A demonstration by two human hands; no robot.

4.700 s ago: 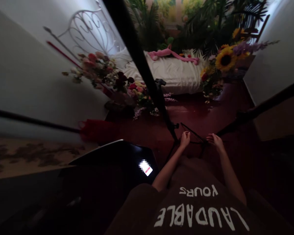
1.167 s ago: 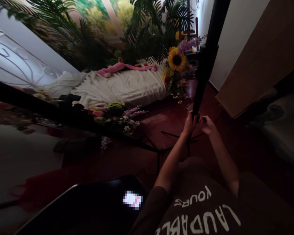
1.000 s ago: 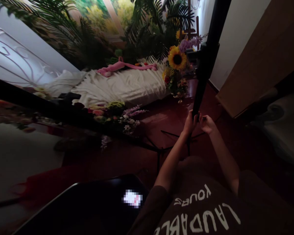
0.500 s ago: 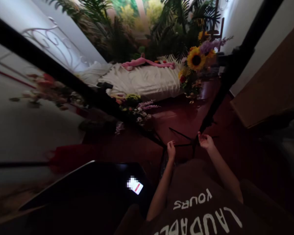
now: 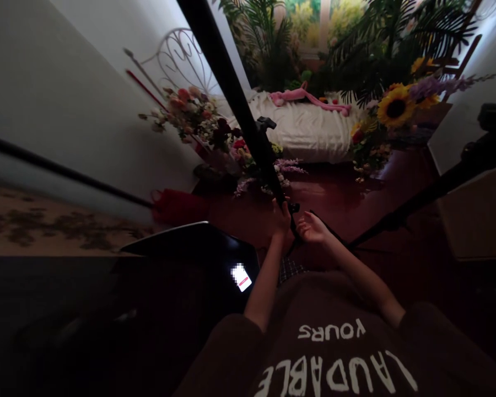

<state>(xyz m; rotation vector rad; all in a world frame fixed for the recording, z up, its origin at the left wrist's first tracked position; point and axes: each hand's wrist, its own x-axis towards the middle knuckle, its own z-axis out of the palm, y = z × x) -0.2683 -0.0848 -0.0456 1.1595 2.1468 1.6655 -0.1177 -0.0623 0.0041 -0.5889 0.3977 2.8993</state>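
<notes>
A black stand pole slants down from the top middle towards my hands, with a clamp partway along it. My left hand is at the lower part of this pole, its fingers around it. Just right of the pole, beside a small black knob, is my right hand, palm up with its fingers partly curled and apart, holding nothing visible. A second black stand leans off to the right, away from both hands.
A glowing phone lies on a black surface at the left. Flowers, a white-draped bench with a pink plush toy, sunflowers and palm leaves are ahead. A cardboard box stands right.
The view has turned left. My left hand has come up to the left pole and taken hold of it. My right hand has moved from beside the right stand towards the left pole.
</notes>
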